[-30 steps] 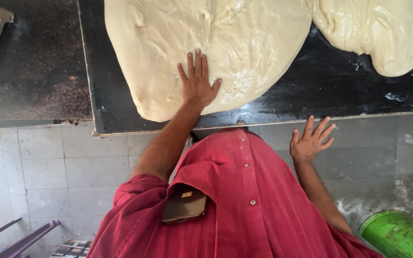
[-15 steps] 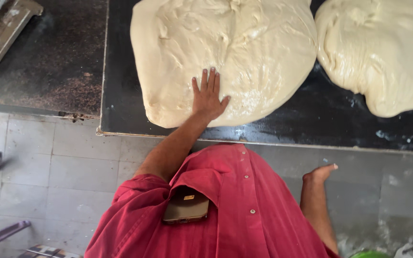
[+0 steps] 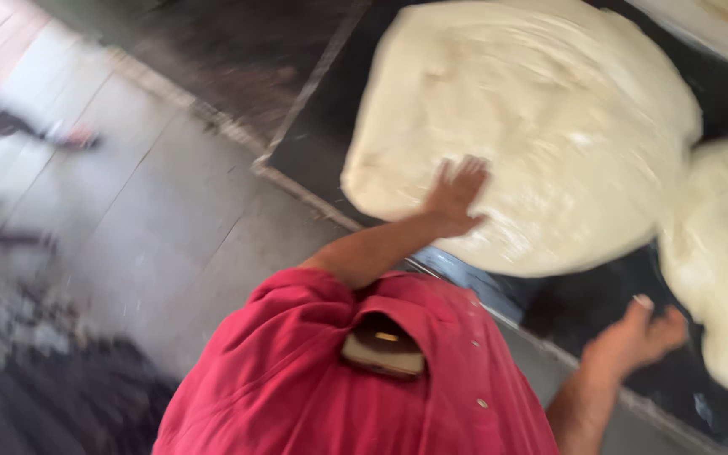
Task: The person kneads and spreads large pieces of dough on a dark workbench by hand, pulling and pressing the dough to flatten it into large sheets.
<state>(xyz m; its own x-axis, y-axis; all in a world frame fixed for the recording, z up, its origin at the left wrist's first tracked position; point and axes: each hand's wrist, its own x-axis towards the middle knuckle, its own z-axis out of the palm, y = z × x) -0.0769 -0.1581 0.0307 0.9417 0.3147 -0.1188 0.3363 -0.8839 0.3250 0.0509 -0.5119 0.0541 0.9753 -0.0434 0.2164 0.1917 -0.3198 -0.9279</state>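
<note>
Frame is motion-blurred; I note only what I can make out.

No proper vessel in sight. What carries the goods is a dark worktop (image 3: 313,135), and on it lies a large pale dough slab (image 3: 541,126), spread wide and filling most of the upper middle of my view. A second dough mass (image 3: 718,253) sits to the right of it on the same dark surface, their edges touching or very nearly so; the blur keeps me from saying which.

My left hand (image 3: 455,198) is laid on the near edge of the large slab, fingers spread and pointing away from me, palm down, open and pressing flat, not gripping. The forearm runs back to a rolled red sleeve.

My right hand (image 3: 638,333) is low at the right, near the counter's front edge and just beside the second mass. It holds nothing; fingers look loosely curled, thumb out, but the blur leaves the exact pose unclear.

Red shirt (image 3: 313,388) below, with a flat dark object (image 3: 381,345) in the chest pocket. Grey tiled floor (image 3: 128,211) to the left.
</note>
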